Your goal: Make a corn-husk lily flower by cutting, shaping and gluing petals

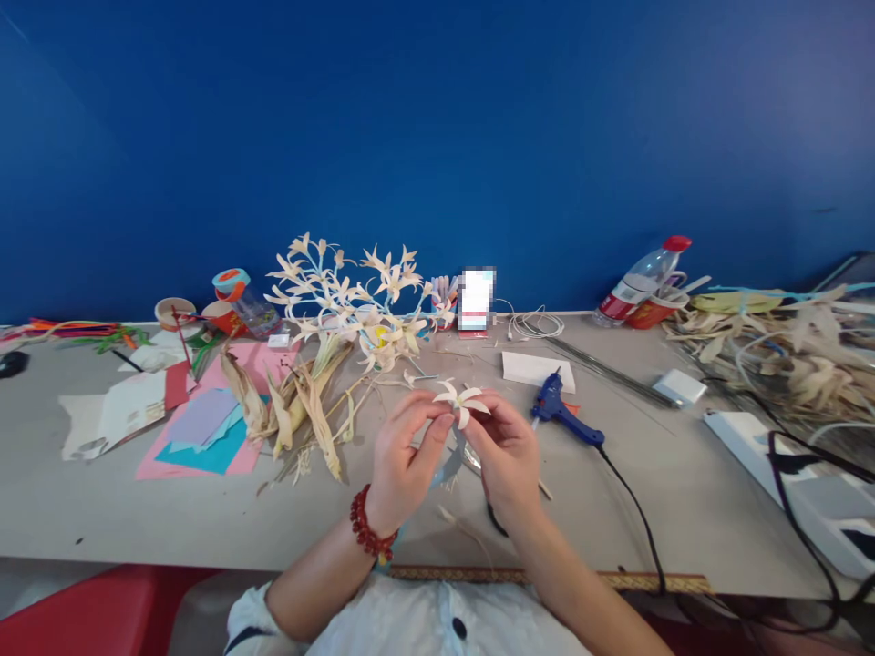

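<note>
A cream flower (463, 401) with several narrow pointed petals is held between my two hands, above the middle of the table. My left hand (408, 451), with a red bead bracelet at the wrist, pinches its base from the left. From the right, the fingers of my right hand (504, 446) close on the same flower. Below and between the hands shows a pale blue strip (449, 463). Behind them stands a bunch of similar cream flowers (355, 296) on light blue stems. Dried husks (301, 405) lie left of my hands.
A blue glue gun (564, 412) with a black cord lies right of my hands, by a white paper. Thin wires (608, 369), a tilted bottle (639, 282) and a white power strip (786, 487) are farther right. Coloured paper (198, 428) is at left; a lit phone (475, 299) stands behind.
</note>
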`<state>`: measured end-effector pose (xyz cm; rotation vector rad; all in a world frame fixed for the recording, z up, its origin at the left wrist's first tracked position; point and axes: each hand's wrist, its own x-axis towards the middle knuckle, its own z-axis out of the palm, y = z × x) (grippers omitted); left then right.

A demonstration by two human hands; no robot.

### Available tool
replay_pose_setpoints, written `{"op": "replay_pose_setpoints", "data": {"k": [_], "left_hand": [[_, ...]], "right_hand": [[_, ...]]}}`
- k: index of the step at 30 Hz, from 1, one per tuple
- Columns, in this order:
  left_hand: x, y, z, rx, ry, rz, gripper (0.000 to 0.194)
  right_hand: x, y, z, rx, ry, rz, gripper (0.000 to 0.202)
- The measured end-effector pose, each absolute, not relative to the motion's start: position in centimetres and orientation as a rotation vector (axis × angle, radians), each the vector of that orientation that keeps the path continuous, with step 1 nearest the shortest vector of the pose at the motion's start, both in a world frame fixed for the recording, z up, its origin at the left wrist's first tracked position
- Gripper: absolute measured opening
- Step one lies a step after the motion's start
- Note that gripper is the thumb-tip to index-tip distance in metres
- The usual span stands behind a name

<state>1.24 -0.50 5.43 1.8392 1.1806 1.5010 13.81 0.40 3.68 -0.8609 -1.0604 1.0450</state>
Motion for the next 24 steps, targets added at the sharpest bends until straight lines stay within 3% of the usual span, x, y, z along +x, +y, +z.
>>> {"op": "replay_pose_setpoints", "data": {"k": [8, 24], "left_hand": [[1.0, -0.3, 6.1, 1.877, 1.239, 1.448, 0.012], [0.8, 0.4, 4.9, 1.33, 0.918, 1.433, 0.009]], "right_hand": [[13.9, 0.3, 3.7, -0.894, -1.098, 0.968, 0.007], [15.0, 0.2, 5.0, -0.945, -1.408, 0.719, 0.01]]}}
